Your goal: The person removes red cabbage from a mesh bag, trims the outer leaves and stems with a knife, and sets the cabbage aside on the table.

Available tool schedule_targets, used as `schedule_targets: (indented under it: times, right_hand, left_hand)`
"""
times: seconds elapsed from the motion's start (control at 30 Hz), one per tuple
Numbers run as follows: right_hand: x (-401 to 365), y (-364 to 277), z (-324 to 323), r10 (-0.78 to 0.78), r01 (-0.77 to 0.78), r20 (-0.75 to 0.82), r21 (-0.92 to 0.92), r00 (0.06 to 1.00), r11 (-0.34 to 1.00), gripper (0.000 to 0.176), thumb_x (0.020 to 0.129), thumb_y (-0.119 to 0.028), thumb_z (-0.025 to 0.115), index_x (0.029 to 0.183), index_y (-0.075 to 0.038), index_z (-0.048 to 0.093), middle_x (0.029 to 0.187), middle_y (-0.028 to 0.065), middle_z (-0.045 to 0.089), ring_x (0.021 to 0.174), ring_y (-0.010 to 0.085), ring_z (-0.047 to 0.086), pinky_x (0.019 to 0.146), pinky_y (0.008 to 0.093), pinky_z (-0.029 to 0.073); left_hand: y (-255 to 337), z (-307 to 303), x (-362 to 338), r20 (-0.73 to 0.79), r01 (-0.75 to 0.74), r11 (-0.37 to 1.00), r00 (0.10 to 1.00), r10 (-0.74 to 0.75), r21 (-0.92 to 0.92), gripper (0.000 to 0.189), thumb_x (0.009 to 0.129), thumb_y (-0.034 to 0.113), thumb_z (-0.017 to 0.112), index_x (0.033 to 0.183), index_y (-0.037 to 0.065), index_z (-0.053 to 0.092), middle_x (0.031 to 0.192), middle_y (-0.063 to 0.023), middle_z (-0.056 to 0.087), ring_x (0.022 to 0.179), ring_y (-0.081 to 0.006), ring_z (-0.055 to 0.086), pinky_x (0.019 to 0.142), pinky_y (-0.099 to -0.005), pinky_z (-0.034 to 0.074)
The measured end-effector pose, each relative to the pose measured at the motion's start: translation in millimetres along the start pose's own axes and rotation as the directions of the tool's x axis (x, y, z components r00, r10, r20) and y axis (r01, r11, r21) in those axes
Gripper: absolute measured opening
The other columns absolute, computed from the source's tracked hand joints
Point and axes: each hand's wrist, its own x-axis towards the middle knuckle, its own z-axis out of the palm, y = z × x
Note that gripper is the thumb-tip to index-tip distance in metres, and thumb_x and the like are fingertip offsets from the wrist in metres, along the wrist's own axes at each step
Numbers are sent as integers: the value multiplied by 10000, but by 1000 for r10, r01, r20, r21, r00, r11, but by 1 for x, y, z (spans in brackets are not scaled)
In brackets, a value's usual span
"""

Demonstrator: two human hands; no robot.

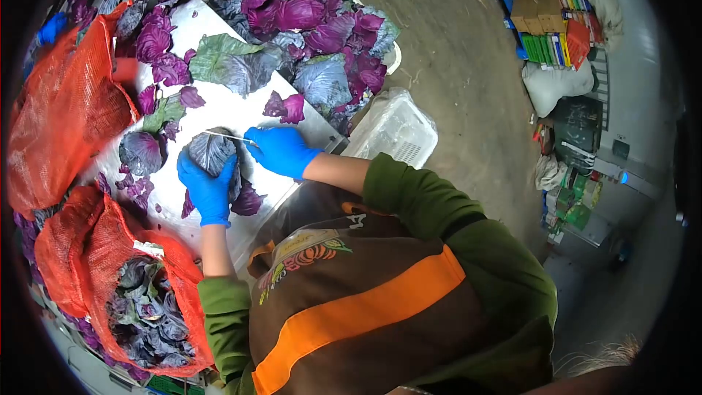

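Purple cabbage under left hand, beside knife

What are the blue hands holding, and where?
Left hand grips the cabbage by its near side; right hand holds a knife by its handle.

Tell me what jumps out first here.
Two blue-gloved hands at centre: the left hand grips a red cabbage on the white table, and the right hand holds a knife to it. Purple trimmed leaves pile up at the top, and orange net sacks lie on the left.
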Motion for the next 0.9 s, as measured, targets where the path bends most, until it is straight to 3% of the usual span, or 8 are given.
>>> schedule_targets:
  times: [0.13, 0.23, 0.37, 0.47, 0.6, 0.73, 0.8, 0.9]
  right_hand:
    - [6, -12, -1, -96, 94, -9, -162, 995, 982, 107, 844, -151, 555, 895, -60, 533, 687, 126, 605, 619, 315, 637, 508, 436, 491]
    - [8, -11, 12, -115, 100, -48, -242, 992, 965, 86, 828, -102, 533, 897, -50, 530, 673, 136, 603, 599, 306, 636, 464, 412, 487]
    - [20, -3, 32, -88, 85, 2, -270, 996, 959, 100, 860, -98, 492, 924, -30, 528, 720, 154, 627, 627, 309, 652, 513, 418, 513]
    - [36, 4, 47, -139, 61, -169, -402, 976, 914, 79, 829, -101, 524, 900, -66, 534, 685, 97, 604, 578, 256, 640, 462, 372, 496]
    - [29, 4, 50, -142, 86, -96, -440, 985, 894, 92, 827, -119, 532, 907, -76, 548, 728, 105, 615, 593, 247, 647, 469, 359, 502]
    - [35, 15, 50, -129, 73, -90, -464, 987, 883, 93, 829, -139, 533, 892, -76, 561, 749, 127, 631, 640, 266, 661, 497, 357, 519]
    - [39, 13, 48, -60, 54, 6, -537, 998, 842, 163, 794, -126, 581, 945, -72, 557, 787, 122, 620, 624, 243, 659, 476, 357, 515]
    - [45, 16, 43, -95, 98, 32, -492, 995, 865, 207, 779, -126, 597, 965, -52, 545, 782, 142, 632, 689, 272, 667, 532, 387, 531]
  left_hand:
    - [-3, 4, 3, 1, -3, 1000, 1000, 3, 18, 946, 642, 322, 854, 1358, -9, 333, 1331, -238, 393, 1257, -395, 357, 1071, -465, 291]
    - [-6, 5, 2, -12, -13, 1000, 1000, 13, -4, 942, 640, 322, 855, 1355, -11, 340, 1325, -238, 397, 1248, -395, 361, 1063, -471, 291]
    - [-6, 10, 2, -68, -46, 999, 997, 44, -24, 920, 645, 320, 850, 1349, -5, 356, 1312, -241, 406, 1223, -395, 376, 1040, -482, 300]
    - [0, 13, 7, -120, 25, 998, 992, -31, -49, 906, 635, 319, 853, 1340, 6, 377, 1297, -241, 419, 1212, -397, 384, 1030, -486, 306]
    - [-3, 11, 2, -108, 47, 995, 993, -56, -83, 893, 620, 336, 854, 1320, 13, 403, 1295, -238, 425, 1210, -401, 386, 1023, -488, 313]
    - [-2, 21, 2, -204, -41, 998, 978, 30, -50, 878, 634, 359, 840, 1321, 18, 413, 1284, -234, 438, 1207, -402, 390, 1016, -501, 314]
    - [-2, 18, 4, -184, 8, 1000, 983, -13, -27, 884, 638, 367, 838, 1329, 19, 409, 1282, -237, 439, 1200, -400, 394, 1010, -504, 317]
    - [1, 23, 5, -213, -23, 1000, 977, 22, -3, 883, 647, 388, 829, 1331, 19, 410, 1291, -244, 437, 1191, -403, 398, 998, -508, 325]
